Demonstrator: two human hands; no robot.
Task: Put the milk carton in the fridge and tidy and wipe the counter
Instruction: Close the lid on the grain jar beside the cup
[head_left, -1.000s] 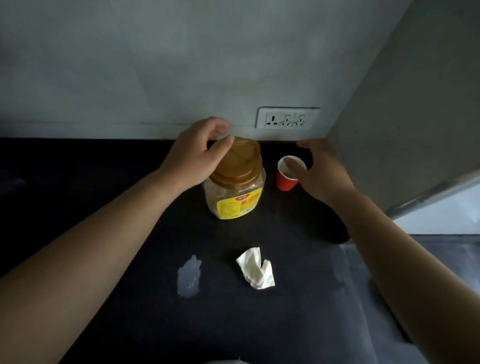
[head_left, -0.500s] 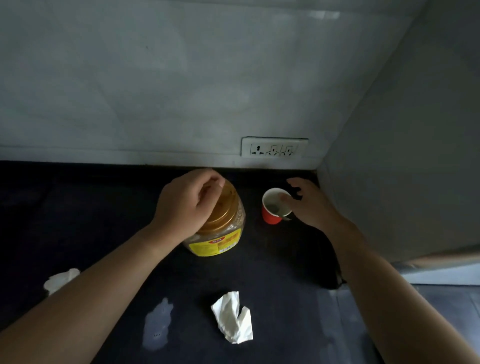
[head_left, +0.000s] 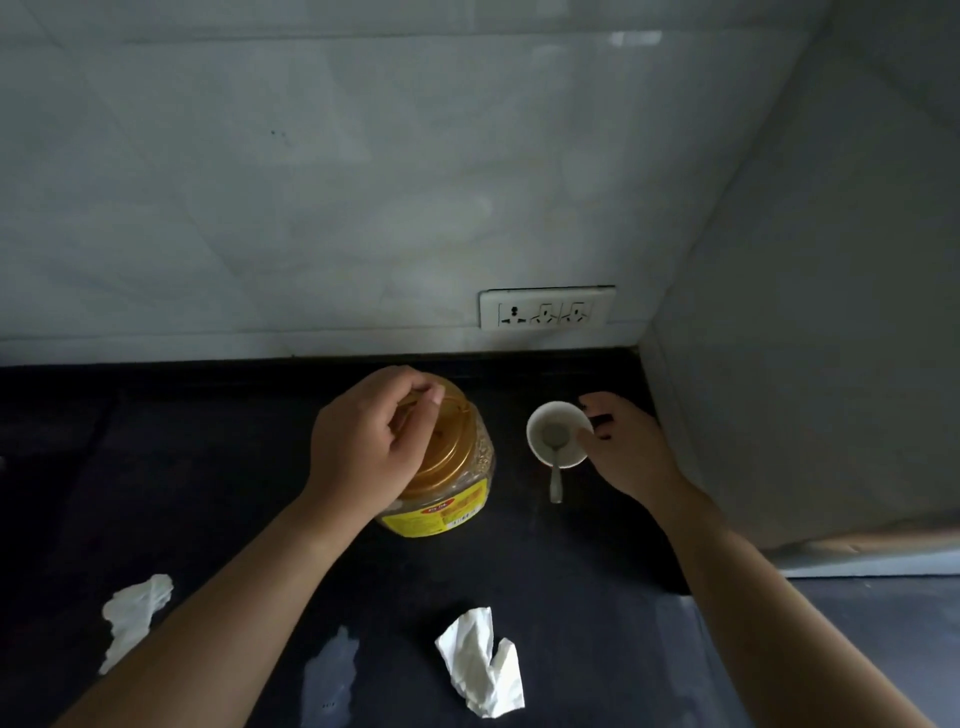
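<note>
A clear plastic jar (head_left: 441, 514) with an amber lid (head_left: 460, 441) and a yellow label stands near the back of the dark counter (head_left: 208, 467). My left hand (head_left: 363, 447) lies over the lid with its fingers curled on the lid's top. To the right, my right hand (head_left: 628, 452) grips a small paper cup (head_left: 558, 434), white inside, from its right side. A spoon (head_left: 556, 480) sticks out of the cup toward me. No milk carton is in view.
A crumpled white tissue (head_left: 483, 660) lies in front of the jar, and another tissue (head_left: 135, 613) at the left. A pale spill (head_left: 330, 670) sits between them. A wall socket (head_left: 545, 307) is behind the cup. A grey panel (head_left: 805, 364) bounds the right side.
My left hand slid further over the jar lid and curled on it. My right hand reached the cup and closed round it. The view shifted, so a second tissue shows at the left.
</note>
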